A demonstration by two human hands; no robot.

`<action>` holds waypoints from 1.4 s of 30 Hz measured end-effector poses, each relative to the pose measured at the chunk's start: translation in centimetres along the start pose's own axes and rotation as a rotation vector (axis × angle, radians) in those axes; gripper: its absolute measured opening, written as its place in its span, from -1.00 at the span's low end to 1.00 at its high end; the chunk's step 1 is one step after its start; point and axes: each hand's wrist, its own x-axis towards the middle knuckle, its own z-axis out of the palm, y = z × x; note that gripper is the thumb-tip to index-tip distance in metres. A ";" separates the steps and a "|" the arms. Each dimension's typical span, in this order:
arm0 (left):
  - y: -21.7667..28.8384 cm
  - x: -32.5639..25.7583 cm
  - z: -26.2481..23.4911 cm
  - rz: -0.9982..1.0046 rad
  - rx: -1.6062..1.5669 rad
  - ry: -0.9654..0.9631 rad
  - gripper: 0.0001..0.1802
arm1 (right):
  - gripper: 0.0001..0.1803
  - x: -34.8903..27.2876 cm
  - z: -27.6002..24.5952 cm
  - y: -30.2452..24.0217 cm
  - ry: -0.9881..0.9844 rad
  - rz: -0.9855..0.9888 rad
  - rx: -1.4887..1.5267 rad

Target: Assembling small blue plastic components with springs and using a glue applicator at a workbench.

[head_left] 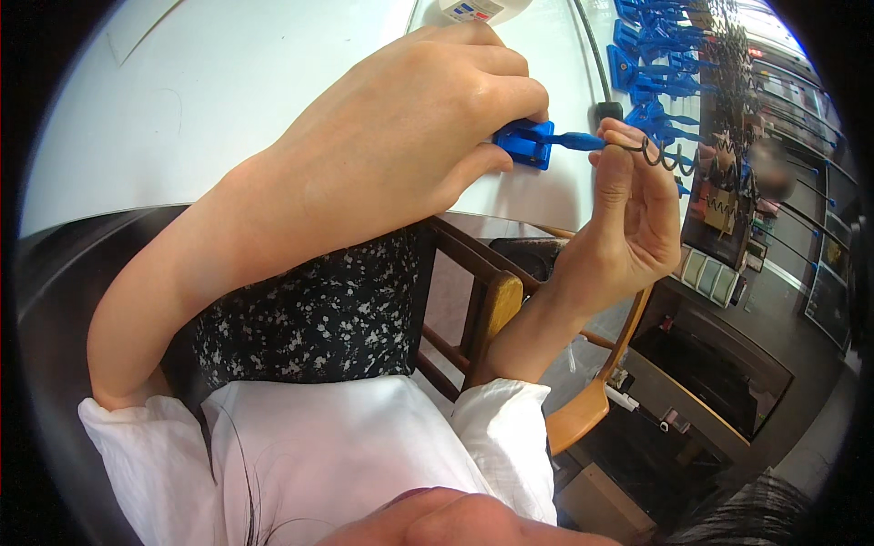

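My left hand is closed around a small blue plastic part held just above the near edge of the white table. A thin blue prong sticks out of that part toward the right. My right hand pinches a dark coiled metal spring between thumb and fingertips, right at the tip of the prong. Whether the spring is touching the prong I cannot tell. Both forearms come up from the lower edge, in short white sleeves.
A pile of several more blue plastic parts lies at the table's far right, with a dark cable beside it. A wooden chair stands under my arms. A white bottle sits at the far edge. Dark shelving is at the right.
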 end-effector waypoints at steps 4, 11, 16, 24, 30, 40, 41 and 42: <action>-0.1 0.3 -0.2 0.012 0.003 0.012 -0.69 | -0.69 -0.4 0.0 0.6 -0.075 0.042 0.027; 0.6 0.4 -1.6 -0.138 -0.100 -0.145 -0.34 | -0.45 -0.8 0.3 0.1 -0.238 -0.083 -0.359; 3.5 0.4 -4.3 -0.204 -0.081 -0.232 -0.41 | -0.56 -0.1 -0.3 -0.1 -0.260 -0.075 -0.316; 5.7 -1.7 -6.8 -0.345 -0.083 -0.184 -0.51 | -0.54 0.1 -4.6 -1.6 -0.091 -0.055 -0.378; 6.3 -2.2 -7.5 -0.325 -0.097 -0.163 -0.55 | -0.55 0.5 -11.9 0.2 0.178 0.171 -0.550; 6.7 -1.2 -6.5 -0.326 -0.122 -0.235 -0.58 | -0.55 6.3 -19.4 6.6 0.359 0.277 -0.491; 6.7 -0.9 -6.0 -0.318 -0.133 -0.248 -0.59 | -0.56 7.3 -20.1 8.1 0.354 0.267 -0.467; 7.7 -1.3 -7.7 -0.295 -0.119 -0.212 -0.59 | -0.57 9.4 -19.7 8.3 0.310 0.204 -0.449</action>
